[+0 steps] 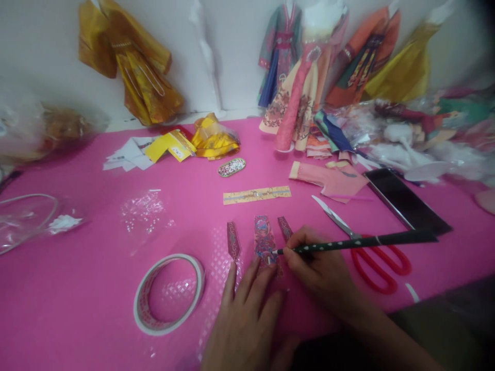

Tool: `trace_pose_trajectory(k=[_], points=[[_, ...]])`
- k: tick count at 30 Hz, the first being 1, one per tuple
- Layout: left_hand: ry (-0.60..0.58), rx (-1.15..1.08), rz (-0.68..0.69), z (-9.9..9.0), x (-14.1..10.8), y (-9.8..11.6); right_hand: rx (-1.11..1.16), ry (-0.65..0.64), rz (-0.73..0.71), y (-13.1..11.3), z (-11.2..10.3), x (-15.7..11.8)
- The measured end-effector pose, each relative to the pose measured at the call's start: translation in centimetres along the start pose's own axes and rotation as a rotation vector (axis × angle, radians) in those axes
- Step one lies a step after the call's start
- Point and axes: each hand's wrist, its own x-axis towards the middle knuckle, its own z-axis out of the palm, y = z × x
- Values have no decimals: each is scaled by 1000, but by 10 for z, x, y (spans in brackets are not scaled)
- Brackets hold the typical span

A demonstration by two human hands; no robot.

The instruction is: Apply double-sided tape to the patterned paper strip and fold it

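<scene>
My right hand (319,268) is closed around a dark green pencil-like stick (340,243) with pale dots. Its light tip touches a patterned strip of pink, blue and red fabric (264,234). My left hand (247,309) lies flat with fingers spread, the fingertips on the lower part of that strip. The index or outer fingertip meets the pointed end of a dark red patterned piece (233,239). Another dark red piece (285,226) lies just above my right hand. Beyond them is a beige decorated band (257,195).
A tape roll (139,304) lies at the left, red-handled scissors (358,237) and a black phone (406,198) at the right. Small gems (143,210) are scattered left of centre. Dressed doll forms, such as a golden dress (145,87), stand along the back.
</scene>
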Motion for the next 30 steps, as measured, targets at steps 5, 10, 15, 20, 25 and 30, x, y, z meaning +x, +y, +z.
trace_pose_trajectory(k=[5, 10, 15, 20, 25, 30], points=[[-11, 8, 24, -2, 1, -1, -22, -19, -40, 0, 0, 0], [-8, 40, 42, -3, 3, 0, -29, -32, -55, 0, 1, 0], [-29, 42, 50, -3, 2, 1, -29, -34, -51, 1, 2, 0], [-24, 52, 59, -3, 2, 1, -20, -31, -16, 3, 2, -1], [-9, 67, 70, -4, 4, 1, -46, 15, 0, 4, 2, 0], [-18, 75, 97, -5, 3, 1, -60, 47, 22, 3, 1, 0]])
